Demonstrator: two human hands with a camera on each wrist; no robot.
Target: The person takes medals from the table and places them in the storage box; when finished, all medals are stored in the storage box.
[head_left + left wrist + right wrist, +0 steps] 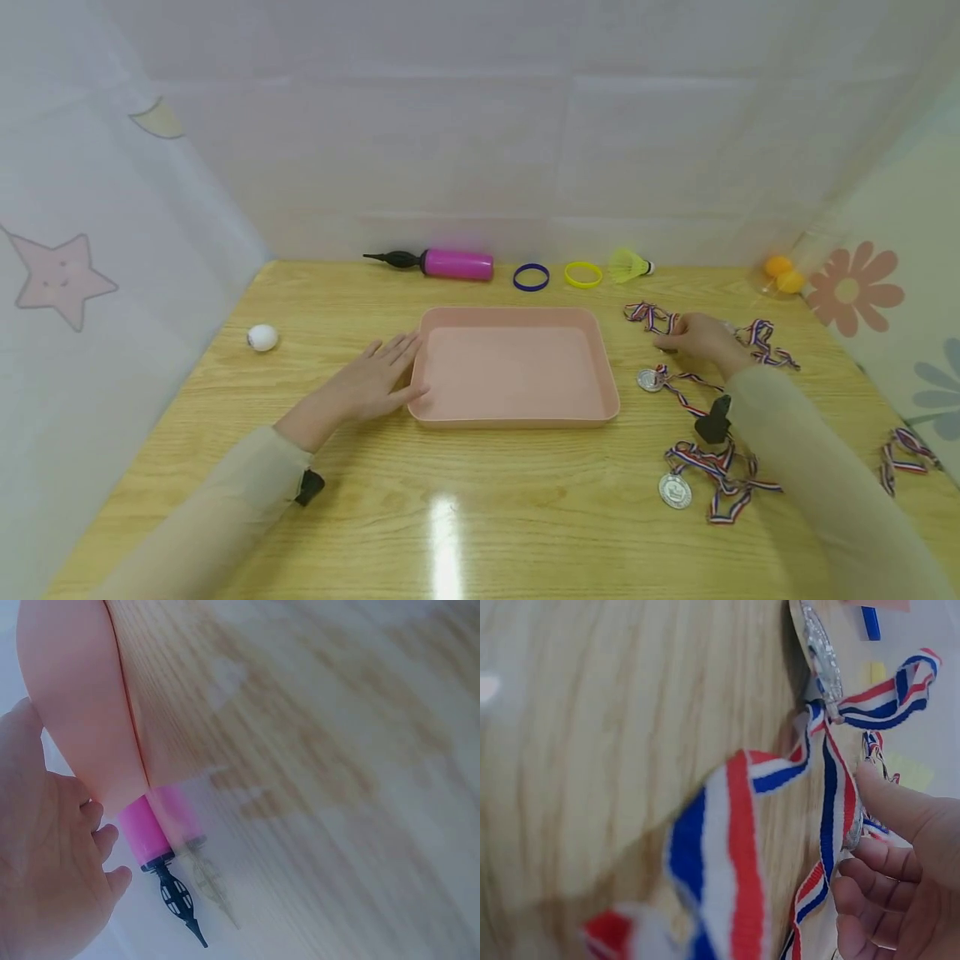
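Observation:
A pink tray (513, 371) lies in the middle of the wooden table. My left hand (375, 379) rests against its left side, fingers extended along the outside and thumb over the rim. In the left wrist view, the fingers (105, 840) lie beside the tray wall (82, 697). My right hand (705, 340), to the right of the tray, pinches a silver medal (853, 836) between thumb and index finger at its edge. That medal's striped ribbon is partly hidden. Nearer lie another silver medal (649, 380) and a third medal (675, 491), with red, white and blue ribbons.
Along the back lie a magenta hand pump (459, 264), a blue wristband (531, 277), a yellow wristband (583, 275) and a yellow shuttlecock (628, 266). Orange balls (783, 273) sit at the back right, a white ball (262, 337) at left. Another ribbon (906, 458) lies far right.

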